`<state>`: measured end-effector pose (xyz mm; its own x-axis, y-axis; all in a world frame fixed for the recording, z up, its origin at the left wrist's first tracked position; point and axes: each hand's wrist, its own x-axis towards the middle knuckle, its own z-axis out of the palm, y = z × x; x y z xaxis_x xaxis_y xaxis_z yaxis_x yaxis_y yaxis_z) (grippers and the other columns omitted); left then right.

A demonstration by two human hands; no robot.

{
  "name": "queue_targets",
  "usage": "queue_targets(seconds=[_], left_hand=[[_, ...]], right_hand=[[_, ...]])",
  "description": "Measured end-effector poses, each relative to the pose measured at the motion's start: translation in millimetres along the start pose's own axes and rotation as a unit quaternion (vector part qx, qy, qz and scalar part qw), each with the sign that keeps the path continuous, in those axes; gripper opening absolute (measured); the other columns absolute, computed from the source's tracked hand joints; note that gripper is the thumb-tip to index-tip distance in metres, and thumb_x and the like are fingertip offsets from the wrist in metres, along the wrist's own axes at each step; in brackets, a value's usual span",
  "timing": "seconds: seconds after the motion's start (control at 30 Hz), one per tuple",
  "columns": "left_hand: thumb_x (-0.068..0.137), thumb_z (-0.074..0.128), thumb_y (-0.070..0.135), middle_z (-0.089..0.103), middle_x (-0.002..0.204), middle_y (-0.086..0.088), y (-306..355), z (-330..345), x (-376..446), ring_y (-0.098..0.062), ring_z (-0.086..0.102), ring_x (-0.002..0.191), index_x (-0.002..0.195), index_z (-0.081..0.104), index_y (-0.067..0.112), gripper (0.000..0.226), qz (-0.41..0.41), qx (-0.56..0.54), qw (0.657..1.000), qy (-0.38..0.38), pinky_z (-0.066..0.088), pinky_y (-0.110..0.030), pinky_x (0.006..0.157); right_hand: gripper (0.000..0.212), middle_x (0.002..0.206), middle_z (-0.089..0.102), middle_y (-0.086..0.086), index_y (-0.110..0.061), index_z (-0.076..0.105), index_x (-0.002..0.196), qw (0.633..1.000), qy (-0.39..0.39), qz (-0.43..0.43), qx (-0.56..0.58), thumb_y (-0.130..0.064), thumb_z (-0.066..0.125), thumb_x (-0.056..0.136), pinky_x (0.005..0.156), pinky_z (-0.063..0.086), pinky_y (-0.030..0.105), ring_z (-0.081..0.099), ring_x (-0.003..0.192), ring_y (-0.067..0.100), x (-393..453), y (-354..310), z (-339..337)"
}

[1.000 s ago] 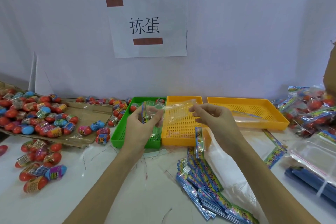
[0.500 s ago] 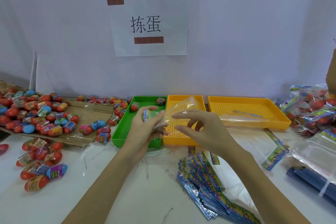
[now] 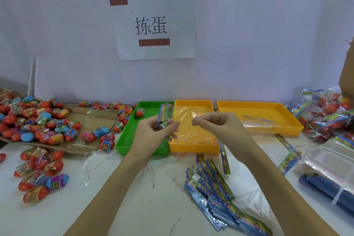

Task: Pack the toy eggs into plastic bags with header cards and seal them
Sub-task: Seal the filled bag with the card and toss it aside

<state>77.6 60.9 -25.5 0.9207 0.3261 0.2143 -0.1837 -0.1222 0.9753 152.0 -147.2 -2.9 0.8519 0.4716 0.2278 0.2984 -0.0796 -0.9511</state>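
- Three perforated plastic trays stand in a row: one green tray [image 3: 130, 136] and two yellow trays [image 3: 193, 145] [image 3: 287, 120].
- A clear plastic bag [image 3: 184, 119] is stretched above the trays; the left hand [image 3: 151, 136] pinches its header card [image 3: 162, 116] end, and the right hand [image 3: 220, 130] pinches the other side.
- Glossy toy eggs [image 3: 38, 120], too many to count, heap on flattened cardboard [image 3: 90, 120] at left.
- One egg [image 3: 139, 112] lies in the green tray.
- The white table [image 3: 134, 197] meets a pale wall with a paper sign [image 3: 153, 25].

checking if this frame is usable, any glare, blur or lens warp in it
Head view: even, soft light, faint shadows. Wide-angle warp bends the table edges and the sign. The clear bag between the left hand and right hand shows mild sheen and is hard to outline. The eggs look slightly soft.
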Motion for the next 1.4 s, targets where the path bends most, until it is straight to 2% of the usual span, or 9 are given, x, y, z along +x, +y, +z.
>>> queue_targets(seconds=[0.3,0.47,0.7,0.87,0.97,1.1,1.2,1.3,1.4], left_hand=[[0.075,0.087,0.034,0.079,0.080,-0.010,2.7,1.4,-3.3,-0.021,0.074,0.061,0.091,0.078,0.011,0.029,0.031,0.012,0.999,0.000,0.057,-0.020,0.059],[0.076,0.086,0.038,0.077,0.076,-0.009,1.7,3.6,-2.5,-0.018,0.072,0.061,0.089,0.075,0.011,0.032,0.004,0.019,1.000,-0.004,0.057,-0.021,0.060],[0.083,0.079,0.031,0.080,0.096,-0.011,3.0,-7.4,2.5,-0.022,0.075,0.081,0.102,0.079,0.010,0.028,-0.010,-0.026,0.999,-0.028,0.059,-0.024,0.068],[0.090,0.079,0.019,0.077,0.087,-0.003,-6.4,-7.8,6.7,-0.018,0.072,0.083,0.097,0.075,0.010,0.012,0.030,0.066,0.997,0.014,0.058,-0.022,0.066],[0.092,0.077,0.026,0.069,0.110,0.009,-5.5,-5.6,7.9,-0.013,0.065,0.109,0.116,0.062,0.022,0.028,0.081,0.138,0.986,0.054,0.054,-0.018,0.085],[0.079,0.081,0.061,0.043,0.153,0.010,-3.9,-9.2,6.3,-0.007,0.037,0.143,0.153,0.038,0.028,0.092,0.296,0.371,0.879,-0.030,0.027,-0.023,0.118],[0.085,0.079,0.049,0.061,0.141,-0.001,-9.0,-1.8,4.4,-0.021,0.054,0.133,0.145,0.056,0.016,0.072,0.410,0.495,0.764,-0.056,0.038,-0.039,0.110],[0.090,0.079,0.030,0.069,0.127,-0.008,-9.3,-0.7,5.4,-0.027,0.063,0.120,0.106,0.075,0.013,0.024,0.488,0.498,0.716,0.027,0.047,-0.042,0.099],[0.092,0.076,0.038,0.065,0.137,-0.008,-6.2,-9.5,7.7,-0.026,0.055,0.129,0.083,0.074,0.016,0.024,0.485,0.533,0.685,0.109,0.039,-0.043,0.103]], right_hand=[[0.035,0.125,0.073,0.016,-0.003,0.072,0.124,0.952,-0.147,0.112,0.244,-0.024,0.070,0.097,0.098,0.057,0.032,0.069,0.120,0.029,1.1,0.1,-0.7],[0.026,0.118,0.075,0.019,-0.003,0.079,0.109,0.947,-0.121,0.138,0.262,-0.020,0.070,0.091,0.084,0.062,0.029,0.073,0.111,0.031,-0.3,3.3,1.2],[0.036,0.131,0.069,0.020,0.006,0.066,0.126,0.942,-0.166,0.100,0.275,-0.019,0.065,0.100,0.102,0.055,0.038,0.065,0.125,0.032,3.3,4.6,-5.2],[0.032,0.124,0.075,0.008,-0.010,0.067,0.127,0.973,-0.143,0.064,0.171,-0.028,0.064,0.101,0.108,0.048,0.032,0.068,0.122,0.019,0.8,1.7,-1.2],[0.021,0.110,0.078,-0.009,-0.023,0.074,0.115,0.998,-0.056,0.011,0.013,-0.033,0.061,0.103,0.096,0.048,0.027,0.071,0.109,0.006,0.0,1.7,6.8],[0.022,0.114,0.075,-0.017,-0.025,0.080,0.108,0.979,-0.018,-0.117,-0.167,-0.032,0.060,0.103,0.101,0.051,0.024,0.064,0.116,-0.004,-4.5,3.4,22.1],[0.023,0.110,0.076,-0.019,-0.023,0.080,0.112,0.965,-0.064,-0.176,-0.184,-0.026,0.059,0.105,0.092,0.051,0.020,0.067,0.109,-0.002,-10.7,3.9,33.2],[0.025,0.109,0.076,-0.022,-0.026,0.080,0.112,0.957,-0.093,-0.199,-0.191,-0.029,0.056,0.105,0.090,0.050,0.016,0.068,0.107,-0.001,-13.3,0.8,35.0],[0.028,0.115,0.072,-0.028,-0.035,0.077,0.116,0.953,-0.059,-0.207,-0.215,-0.042,0.056,0.100,0.095,0.045,0.008,0.063,0.114,-0.009,-14.6,-4.3,32.1]])
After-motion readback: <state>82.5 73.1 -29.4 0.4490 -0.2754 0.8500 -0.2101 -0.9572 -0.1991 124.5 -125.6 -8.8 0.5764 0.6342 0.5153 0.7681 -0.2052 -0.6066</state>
